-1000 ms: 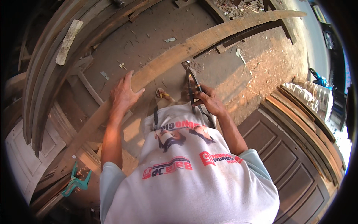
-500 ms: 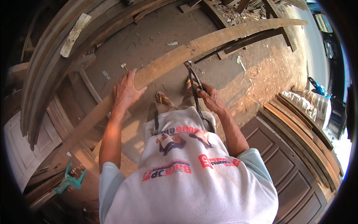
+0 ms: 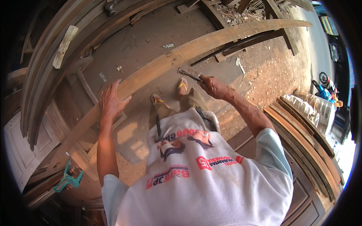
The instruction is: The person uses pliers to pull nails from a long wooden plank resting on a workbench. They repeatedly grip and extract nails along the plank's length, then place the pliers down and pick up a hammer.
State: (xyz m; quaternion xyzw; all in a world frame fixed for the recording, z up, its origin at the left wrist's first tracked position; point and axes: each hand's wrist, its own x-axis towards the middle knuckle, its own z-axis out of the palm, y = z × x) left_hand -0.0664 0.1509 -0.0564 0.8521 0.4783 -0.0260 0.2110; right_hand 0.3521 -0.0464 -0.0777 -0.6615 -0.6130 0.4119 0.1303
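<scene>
A long, pale wooden plank (image 3: 166, 64) runs from the lower left to the far right. My left hand (image 3: 112, 100) grips it left of the middle, the thumb apart from the fingers and part of the grip out of sight. In front of me, my right hand (image 3: 214, 86) is closed around a pair of dark metal pincers (image 3: 190, 74). The jaws point left, just short of the plank's near edge and not touching it. The handle ends are hidden inside and behind my hand.
Long boards (image 3: 49, 75) curve along the left, with a short wood offcut (image 3: 65, 47) on them. A hammer (image 3: 110, 7) lies at the top. Wooden supports (image 3: 277, 32) stand far right. Panelled doors (image 3: 301, 192) and stacked planks (image 3: 305, 139) fill the right. A green plastic stool (image 3: 69, 179) is lower left.
The pincers have swung from pointing up to pointing left, their handles now closer together. My right elbow has moved outward, and my left hand has shifted slightly left along the plank.
</scene>
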